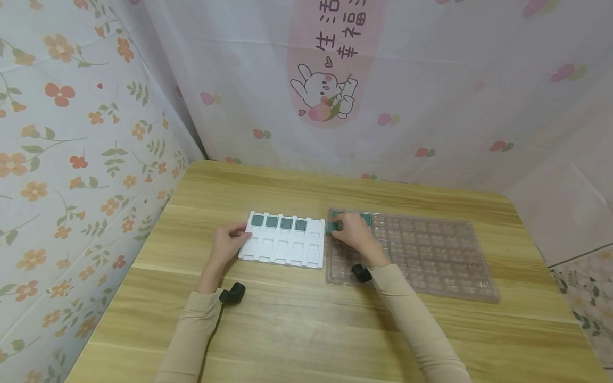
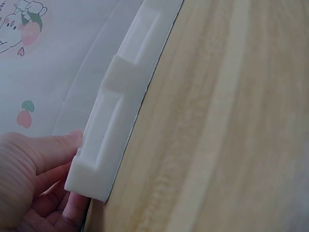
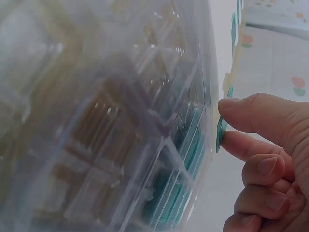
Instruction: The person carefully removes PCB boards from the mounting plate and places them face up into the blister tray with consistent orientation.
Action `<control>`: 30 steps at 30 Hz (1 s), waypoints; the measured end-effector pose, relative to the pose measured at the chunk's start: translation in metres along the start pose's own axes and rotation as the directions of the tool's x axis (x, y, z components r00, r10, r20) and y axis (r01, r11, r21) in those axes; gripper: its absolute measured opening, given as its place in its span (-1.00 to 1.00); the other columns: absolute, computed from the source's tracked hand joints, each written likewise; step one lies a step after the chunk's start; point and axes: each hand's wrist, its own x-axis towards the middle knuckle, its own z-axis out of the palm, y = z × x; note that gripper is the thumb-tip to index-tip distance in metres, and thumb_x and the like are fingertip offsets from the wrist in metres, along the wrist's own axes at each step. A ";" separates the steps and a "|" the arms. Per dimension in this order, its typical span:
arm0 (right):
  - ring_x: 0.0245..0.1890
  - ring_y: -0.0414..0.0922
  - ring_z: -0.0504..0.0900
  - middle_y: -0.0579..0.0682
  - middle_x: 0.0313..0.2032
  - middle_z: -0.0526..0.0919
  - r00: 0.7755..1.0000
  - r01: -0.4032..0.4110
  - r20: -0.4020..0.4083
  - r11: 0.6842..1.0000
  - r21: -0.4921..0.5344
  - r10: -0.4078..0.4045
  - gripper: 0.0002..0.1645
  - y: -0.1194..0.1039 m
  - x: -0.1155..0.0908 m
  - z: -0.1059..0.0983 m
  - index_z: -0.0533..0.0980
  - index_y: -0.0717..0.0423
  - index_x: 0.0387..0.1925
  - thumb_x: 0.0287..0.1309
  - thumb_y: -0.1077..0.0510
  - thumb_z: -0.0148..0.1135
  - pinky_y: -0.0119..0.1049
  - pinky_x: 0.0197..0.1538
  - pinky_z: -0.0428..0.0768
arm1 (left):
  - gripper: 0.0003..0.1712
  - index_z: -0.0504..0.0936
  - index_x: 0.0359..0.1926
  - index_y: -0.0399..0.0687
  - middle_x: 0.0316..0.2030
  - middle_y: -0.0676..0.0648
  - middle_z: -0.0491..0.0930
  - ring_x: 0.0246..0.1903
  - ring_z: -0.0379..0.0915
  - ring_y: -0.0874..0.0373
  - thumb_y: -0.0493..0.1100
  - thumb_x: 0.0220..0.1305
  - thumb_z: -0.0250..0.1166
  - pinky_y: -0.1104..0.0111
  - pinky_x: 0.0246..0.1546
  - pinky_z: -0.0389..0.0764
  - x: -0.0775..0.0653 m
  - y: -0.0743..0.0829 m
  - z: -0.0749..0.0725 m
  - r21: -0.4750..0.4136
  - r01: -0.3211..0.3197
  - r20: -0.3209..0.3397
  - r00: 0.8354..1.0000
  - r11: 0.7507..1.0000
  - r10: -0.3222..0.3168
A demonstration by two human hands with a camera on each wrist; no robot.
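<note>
Behind the wooden table (image 1: 297, 335) hangs a pale curtain (image 1: 431, 80) bearing a rabbit print (image 1: 322, 91); left of the table, a flowered cloth (image 1: 91, 154).

We see a white tray (image 1: 282, 240) with two rows of pockets, four green chips (image 1: 286, 223) in its far row, its left end gripped by the left hand (image 1: 226, 246). Beside it, at the left edge of a clear tray (image 1: 433, 255) holding more chips (image 1: 366, 219), the right hand (image 1: 355, 233) pinches another green chip (image 3: 221, 133).
</note>
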 end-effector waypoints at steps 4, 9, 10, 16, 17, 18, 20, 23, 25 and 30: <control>-0.65 -0.21 0.39 0.18 -0.22 0.66 1.000 -0.001 -0.008 1.000 -0.001 0.001 -0.69 0.004 -0.001 -0.002 0.59 0.34 -0.17 0.01 0.27 0.34 -0.41 -0.54 0.41 | -0.69 0.65 -0.16 -0.41 -0.44 -0.24 0.64 -0.42 0.53 0.06 -0.32 0.04 0.36 0.48 -0.37 0.48 -0.001 -0.003 0.000 -0.047 -0.059 -0.025 0.998 0.997 0.058; -0.64 -0.21 0.37 0.14 -0.36 0.66 1.000 -0.002 -0.016 1.000 0.006 0.002 -0.69 0.008 -0.003 -0.005 0.59 0.37 -0.17 0.01 0.28 0.34 -0.40 -0.54 0.38 | -0.69 0.64 -0.13 -0.39 -0.40 -0.26 0.64 -0.37 0.54 0.02 -0.33 0.06 0.36 0.52 -0.35 0.47 -0.001 -0.002 0.000 -0.034 -0.021 -0.007 1.000 0.999 0.021; -0.65 -0.21 0.36 0.14 -0.36 0.66 1.000 -0.002 -0.016 1.000 0.008 0.002 -0.69 0.009 -0.004 -0.005 0.58 0.38 -0.17 0.01 0.28 0.34 -0.41 -0.54 0.37 | -0.66 0.62 -0.10 -0.42 -0.36 -0.30 0.64 -0.34 0.54 -0.02 -0.35 0.07 0.35 0.51 -0.34 0.47 0.000 0.000 0.000 -0.011 0.010 0.011 1.000 1.000 -0.010; -0.67 -0.22 0.29 0.13 -0.46 0.62 1.000 -0.001 -0.006 1.000 0.010 0.001 -0.69 0.016 -0.006 -0.008 0.58 0.39 -0.17 0.02 0.29 0.33 -0.39 -0.56 0.31 | -0.66 0.61 -0.10 -0.44 -0.35 -0.32 0.64 -0.35 0.53 0.01 -0.36 0.06 0.35 0.60 -0.37 0.42 0.000 0.001 0.000 -0.003 0.013 0.011 1.000 1.000 -0.013; -0.68 -0.21 0.28 0.12 -0.50 0.61 1.000 -0.006 -0.002 1.000 0.010 0.006 -0.69 0.017 -0.006 -0.009 0.58 0.39 -0.17 0.02 0.29 0.33 -0.39 -0.56 0.30 | -0.66 0.61 -0.10 -0.44 -0.36 -0.31 0.64 -0.35 0.53 0.02 -0.36 0.06 0.35 0.60 -0.37 0.42 0.000 0.001 0.000 -0.004 0.010 0.010 1.000 1.000 -0.010; -0.68 -0.21 0.29 0.12 -0.51 0.61 1.000 -0.007 -0.001 1.000 0.010 0.007 -0.69 0.018 -0.007 -0.010 0.58 0.39 -0.17 0.02 0.29 0.32 -0.38 -0.56 0.31 | -0.66 0.61 -0.10 -0.44 -0.36 -0.31 0.64 -0.36 0.53 0.04 -0.36 0.06 0.35 0.60 -0.37 0.42 0.000 0.001 0.000 -0.007 0.010 0.011 1.000 1.000 -0.010; -0.66 -0.20 0.30 0.11 -0.51 0.61 1.000 -0.014 0.002 1.000 0.003 0.014 -0.69 0.019 -0.007 -0.012 0.58 0.39 -0.17 0.01 0.29 0.32 -0.37 -0.56 0.31 | -0.66 0.61 -0.11 -0.44 -0.36 -0.31 0.64 -0.38 0.52 0.08 -0.36 0.06 0.35 0.60 -0.38 0.42 0.000 0.001 -0.001 -0.006 0.007 0.010 1.000 1.000 -0.007; -0.64 -0.19 0.32 0.10 -0.49 0.62 1.000 -0.028 0.005 1.000 0.003 0.028 -0.68 0.020 -0.009 -0.016 0.57 0.39 -0.16 0.01 0.28 0.33 -0.37 -0.55 0.33 | -0.66 0.61 -0.11 -0.45 -0.36 -0.31 0.63 -0.39 0.52 0.10 -0.35 0.06 0.34 0.60 -0.39 0.43 0.000 0.001 -0.001 -0.008 0.007 0.011 1.000 1.000 -0.007; -0.64 -0.20 0.31 0.07 -0.51 0.60 1.000 -0.022 0.005 1.000 -0.006 0.022 -0.68 0.021 -0.010 -0.017 0.57 0.39 -0.17 0.01 0.28 0.34 -0.39 -0.55 0.32 | -0.66 0.61 -0.11 -0.45 -0.36 -0.32 0.63 -0.38 0.52 0.09 -0.35 0.06 0.34 0.59 -0.39 0.43 0.000 0.001 -0.002 -0.008 0.009 0.013 1.000 1.000 -0.009; -0.75 -0.24 0.20 -0.08 -0.77 0.34 1.000 -0.023 0.012 1.000 0.017 0.023 -0.68 0.026 -0.013 -0.020 0.57 0.41 -0.16 0.02 0.29 0.33 -0.42 -0.63 0.22 | -0.65 0.61 -0.09 -0.44 -0.35 -0.32 0.63 -0.35 0.52 0.02 -0.34 0.07 0.34 0.59 -0.37 0.42 0.000 0.002 -0.001 -0.002 0.028 0.019 0.999 1.000 -0.028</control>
